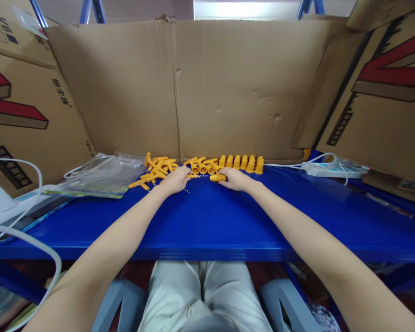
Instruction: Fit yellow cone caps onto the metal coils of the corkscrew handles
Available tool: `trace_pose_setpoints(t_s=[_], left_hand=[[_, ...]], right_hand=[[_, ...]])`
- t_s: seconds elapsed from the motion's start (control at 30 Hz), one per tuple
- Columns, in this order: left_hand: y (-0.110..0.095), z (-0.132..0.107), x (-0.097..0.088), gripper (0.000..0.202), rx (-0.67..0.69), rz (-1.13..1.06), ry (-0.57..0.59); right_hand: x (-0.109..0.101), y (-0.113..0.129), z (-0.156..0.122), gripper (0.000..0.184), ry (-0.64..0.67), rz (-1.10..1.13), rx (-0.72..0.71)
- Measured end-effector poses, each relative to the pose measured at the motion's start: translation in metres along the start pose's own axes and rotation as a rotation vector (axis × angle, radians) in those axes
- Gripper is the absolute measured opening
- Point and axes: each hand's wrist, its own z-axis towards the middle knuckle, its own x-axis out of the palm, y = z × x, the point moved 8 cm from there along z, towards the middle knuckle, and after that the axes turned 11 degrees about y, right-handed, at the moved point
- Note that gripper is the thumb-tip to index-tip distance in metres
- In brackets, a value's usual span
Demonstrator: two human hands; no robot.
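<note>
My left hand is closed at the right edge of a heap of yellow T-shaped corkscrew handles with thin metal spirals. A yellow corkscrew handle pokes out from its fingertips, its spiral pointing right. My right hand has its fingers curled on a yellow plastic piece lying on the blue table; its exact shape is partly hidden. Just behind both hands lie several yellow pieces with round open ends. Beyond my right hand stands a double row of yellow bell-shaped bodies.
The blue table is walled by a cardboard panel and printed cartons. Clear plastic bags lie at left, near a tablet-like device and white cables. At right is a white power strip.
</note>
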Motion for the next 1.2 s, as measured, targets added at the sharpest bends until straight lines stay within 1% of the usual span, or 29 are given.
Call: trace_pose_setpoints(t_s=[0.2, 0.37, 0.53, 0.6, 0.7, 0.83, 1.07, 1.2], left_hand=[[-0.007, -0.001, -0.002, 0.015, 0.024, 0.01, 0.004], [-0.01, -0.002, -0.002, 0.017, 0.046, -0.004, -0.016], [-0.009, -0.001, -0.001, 0.017, 0.054, -0.011, -0.018], [-0.009, -0.001, -0.001, 0.017, 0.063, -0.019, -0.025], [-0.01, -0.001, -0.002, 0.017, 0.073, -0.029, -0.039], [-0.01, -0.003, -0.003, 0.019, 0.063, -0.037, -0.047], [-0.013, -0.002, -0.002, 0.019, 0.079, -0.058, -0.047], [-0.021, -0.003, -0.004, 0.017, 0.13, -0.076, -0.07]], right_hand=[[0.0, 0.002, -0.001, 0.025, -0.001, 0.009, 0.008], [0.0, 0.004, -0.001, 0.024, -0.004, 0.022, 0.003], [-0.001, -0.005, -0.002, 0.024, -0.012, 0.008, 0.094], [-0.001, -0.008, -0.002, 0.022, -0.015, 0.01, 0.107], [0.0, -0.006, 0.0, 0.02, -0.036, 0.019, 0.061], [-0.002, -0.001, 0.001, 0.024, -0.084, 0.044, -0.003], [0.0, -0.005, 0.0, 0.029, -0.054, 0.064, 0.04], [-0.001, 0.003, 0.002, 0.031, -0.095, 0.116, -0.044]])
